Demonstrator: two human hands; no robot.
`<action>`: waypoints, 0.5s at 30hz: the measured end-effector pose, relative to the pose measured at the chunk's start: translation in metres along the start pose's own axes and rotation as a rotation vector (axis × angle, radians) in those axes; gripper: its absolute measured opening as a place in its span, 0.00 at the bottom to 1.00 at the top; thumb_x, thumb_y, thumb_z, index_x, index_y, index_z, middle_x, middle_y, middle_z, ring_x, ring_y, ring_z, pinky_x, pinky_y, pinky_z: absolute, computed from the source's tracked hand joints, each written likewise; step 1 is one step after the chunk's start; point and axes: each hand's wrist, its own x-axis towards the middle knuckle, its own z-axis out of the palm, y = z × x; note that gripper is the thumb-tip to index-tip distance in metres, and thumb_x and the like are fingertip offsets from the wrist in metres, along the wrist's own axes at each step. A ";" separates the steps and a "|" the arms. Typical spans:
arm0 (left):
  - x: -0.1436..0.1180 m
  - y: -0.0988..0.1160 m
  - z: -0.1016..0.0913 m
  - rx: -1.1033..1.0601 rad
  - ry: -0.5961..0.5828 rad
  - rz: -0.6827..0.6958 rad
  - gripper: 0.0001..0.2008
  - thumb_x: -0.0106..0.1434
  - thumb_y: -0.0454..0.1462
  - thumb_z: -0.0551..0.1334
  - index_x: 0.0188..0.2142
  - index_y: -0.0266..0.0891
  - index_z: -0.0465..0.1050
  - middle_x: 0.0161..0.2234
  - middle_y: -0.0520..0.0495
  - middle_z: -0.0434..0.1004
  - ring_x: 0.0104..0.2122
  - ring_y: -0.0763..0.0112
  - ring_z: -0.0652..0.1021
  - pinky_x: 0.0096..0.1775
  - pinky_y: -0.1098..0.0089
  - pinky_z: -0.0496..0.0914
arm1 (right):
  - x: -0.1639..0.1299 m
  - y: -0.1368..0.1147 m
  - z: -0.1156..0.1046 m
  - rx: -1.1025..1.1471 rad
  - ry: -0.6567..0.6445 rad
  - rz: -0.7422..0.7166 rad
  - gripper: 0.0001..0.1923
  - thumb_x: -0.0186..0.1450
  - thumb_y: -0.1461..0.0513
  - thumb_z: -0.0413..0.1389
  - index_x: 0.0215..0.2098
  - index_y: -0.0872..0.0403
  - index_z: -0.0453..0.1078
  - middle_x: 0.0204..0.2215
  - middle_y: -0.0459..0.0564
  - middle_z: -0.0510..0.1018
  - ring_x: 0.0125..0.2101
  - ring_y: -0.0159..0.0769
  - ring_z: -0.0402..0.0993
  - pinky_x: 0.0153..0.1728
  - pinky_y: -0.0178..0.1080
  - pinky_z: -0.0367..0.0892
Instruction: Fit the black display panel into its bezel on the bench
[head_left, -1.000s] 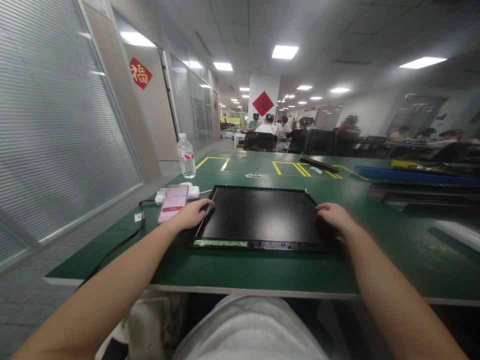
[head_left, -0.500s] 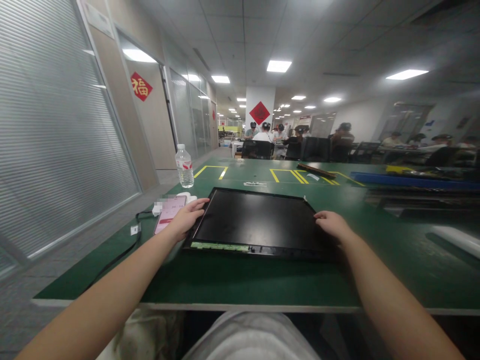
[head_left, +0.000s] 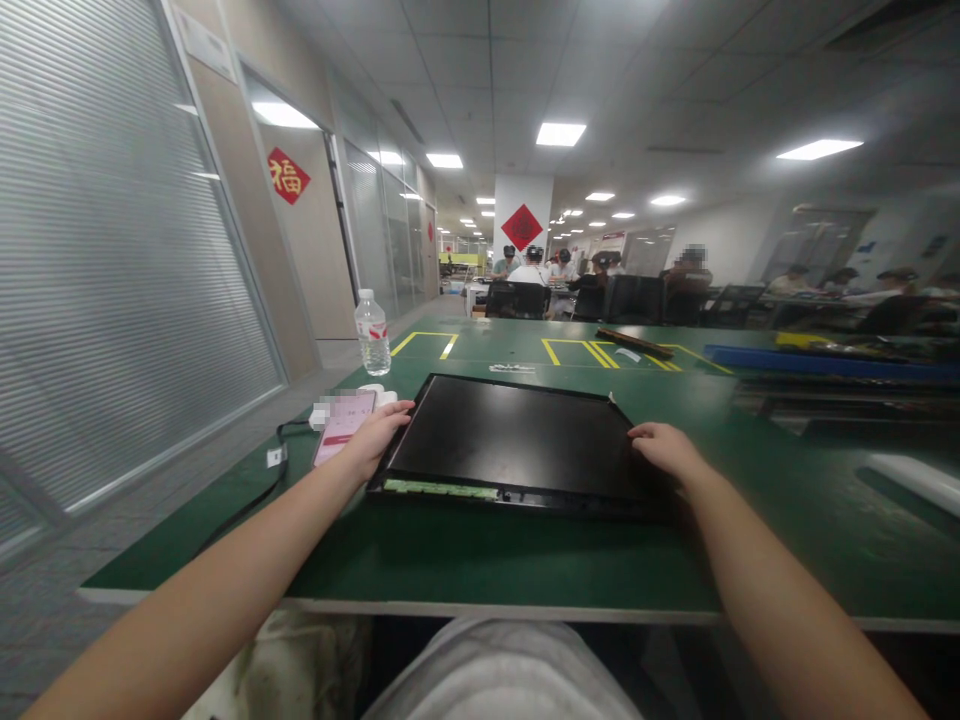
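A black LCD screen panel lies on the green table in front of me, its dark face up. A green circuit strip shows along the left part of its near edge. My left hand grips the panel's left edge, fingertips at the frame and the thumb side partly hidden. On the opposite side, my right hand pinches the right edge between thumb and fingers. A small pale tab sticks up at the far right corner.
Left of the panel are a phone, a black cable and a water bottle. A dark brush-like strip lies far back. Right are a blue bar and a white piece. People sit at distant tables.
My left hand has shifted slightly along the left edge toward me. The right hand keeps its hold, and the panel stays nearly in place. The view has moved a little.
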 end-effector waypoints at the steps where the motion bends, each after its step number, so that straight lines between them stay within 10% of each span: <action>1: 0.001 -0.002 0.001 0.007 0.015 0.002 0.21 0.54 0.29 0.62 0.48 0.42 0.69 0.23 0.54 0.77 0.19 0.69 0.78 0.22 0.72 0.71 | -0.001 -0.001 -0.001 -0.004 0.002 0.000 0.16 0.59 0.64 0.55 0.42 0.50 0.81 0.44 0.51 0.83 0.45 0.43 0.78 0.43 0.38 0.70; 15: -0.005 -0.006 0.003 -0.017 -0.081 -0.007 0.36 0.50 0.29 0.70 0.58 0.42 0.64 0.31 0.51 0.82 0.20 0.68 0.79 0.24 0.68 0.74 | -0.002 -0.001 -0.003 0.045 -0.015 0.025 0.16 0.56 0.65 0.56 0.40 0.50 0.81 0.39 0.50 0.83 0.40 0.41 0.79 0.39 0.37 0.70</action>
